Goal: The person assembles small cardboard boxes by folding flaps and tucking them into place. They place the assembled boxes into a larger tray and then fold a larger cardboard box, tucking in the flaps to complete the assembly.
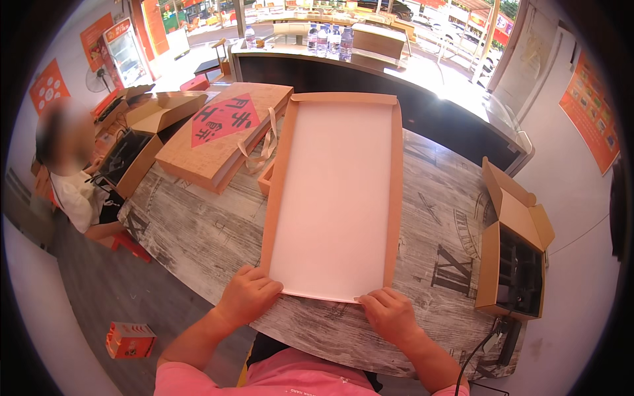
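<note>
A long, shallow brown cardboard box or lid [395,191] lies lengthwise before me, its open side up. Its floor is covered by a smooth white lining [335,198]; I cannot tell whether this is a loose sheet or the box's own surface. My left hand [249,294] is closed on the near left corner, fingers curled over the edge. At the near right corner my right hand [389,313] pinches the same near edge between thumb and fingers. The thumbs are partly hidden.
Left of it, a wood-patterned gift box [191,155] with a red diamond label and ribbon handle [265,145] rests on the grey table [218,218]. An opened carton [512,264] with black dividers stands right. A person [72,185] sits at left. Bottles [328,41] line the far counter.
</note>
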Motion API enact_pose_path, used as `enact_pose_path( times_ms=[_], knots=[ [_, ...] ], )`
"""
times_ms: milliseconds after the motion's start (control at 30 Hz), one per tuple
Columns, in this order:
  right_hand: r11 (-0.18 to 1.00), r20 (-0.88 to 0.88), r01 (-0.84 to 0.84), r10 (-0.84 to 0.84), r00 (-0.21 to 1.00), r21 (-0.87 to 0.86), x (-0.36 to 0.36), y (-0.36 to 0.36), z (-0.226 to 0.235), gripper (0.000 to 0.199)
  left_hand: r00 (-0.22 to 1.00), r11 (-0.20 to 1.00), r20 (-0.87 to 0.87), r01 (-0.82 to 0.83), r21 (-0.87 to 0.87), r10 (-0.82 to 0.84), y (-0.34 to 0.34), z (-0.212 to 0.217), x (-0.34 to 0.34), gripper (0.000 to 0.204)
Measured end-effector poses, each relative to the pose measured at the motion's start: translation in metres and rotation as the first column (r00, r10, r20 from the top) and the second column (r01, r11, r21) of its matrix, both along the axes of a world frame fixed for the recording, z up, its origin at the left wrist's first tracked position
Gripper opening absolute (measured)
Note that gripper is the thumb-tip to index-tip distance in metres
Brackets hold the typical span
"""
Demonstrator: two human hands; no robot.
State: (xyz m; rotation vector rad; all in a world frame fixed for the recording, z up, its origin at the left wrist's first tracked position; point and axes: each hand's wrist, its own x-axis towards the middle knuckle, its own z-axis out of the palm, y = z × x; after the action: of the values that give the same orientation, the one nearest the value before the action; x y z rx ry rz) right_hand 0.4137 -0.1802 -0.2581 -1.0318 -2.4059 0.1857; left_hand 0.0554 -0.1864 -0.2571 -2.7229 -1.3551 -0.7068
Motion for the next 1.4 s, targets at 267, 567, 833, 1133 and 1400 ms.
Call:
enact_pose_path(
  times_ms=[267, 567, 833, 1133, 1400],
  knots=[
    [1.000, -0.009, 0.005, -0.005, 1.000, -0.014, -0.0005, 0.0002, 0.0011, 0.013, 0.998, 0.999, 0.058, -0.023, 0.030, 0.021, -0.0027, -0.0014, 0.0045, 0.016],
    [1.000, -0.010, 0.012, -0.012, 1.000, -0.018, -0.0005, -0.0005, -0.0017, 0.015, 0.998, 0.999, 0.037, -0.050, 0.018, 0.050, -0.0069, 0.0029, 0.0084, 0.012],
    [1.000, -0.020, 0.019, -0.019, 1.000, -0.012, -0.0003, -0.0010, -0.0035, 0.018, 0.997, 0.998, 0.038, -0.062, 0.010, 0.061, -0.0079, 0.0014, 0.0107, 0.011],
    [0.999, -0.059, 0.013, -0.010, 0.998, 0.046, -0.0032, -0.0036, -0.0016, 0.017, 0.998, 0.999, 0.048, -0.048, 0.014, 0.047, -0.0068, 0.0026, 0.0109, 0.013],
    [0.999, -0.061, 0.012, -0.009, 0.998, 0.051, -0.0032, -0.0023, -0.0040, 0.017, 0.999, 0.999, 0.026, -0.038, 0.019, 0.038, -0.0063, 0.0004, 0.0034, 0.015]
  ],
)
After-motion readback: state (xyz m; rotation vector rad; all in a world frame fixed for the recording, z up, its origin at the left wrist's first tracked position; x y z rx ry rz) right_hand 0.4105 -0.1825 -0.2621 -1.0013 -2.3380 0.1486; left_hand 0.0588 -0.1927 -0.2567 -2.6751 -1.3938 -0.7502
